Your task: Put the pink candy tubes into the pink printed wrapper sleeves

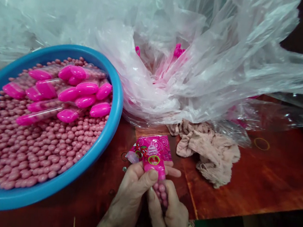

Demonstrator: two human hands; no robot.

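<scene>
Near the table's front edge, both my hands hold one candy tube (161,193), with round pink candies showing in its clear lower part. My left hand (131,191) is closed with the thumb on the pink upper part, below a printed label with swirls. My right hand (173,215) closes its fingers around the candy-filled end. Just beyond my fingers lies a pink printed packet piece (168,149), partly behind the label. At the left, a blue basin (117,105) holds loose pink candies (31,157) with several pink-ended clear tubes (86,89) on top.
A large crumpled clear plastic bag (152,108) spreads over the back, with bright pink pieces inside. A beige cloth (213,155) lies bunched to the right of my hands. A yellowish rubber band (261,144) rests on the reddish-brown table (276,182).
</scene>
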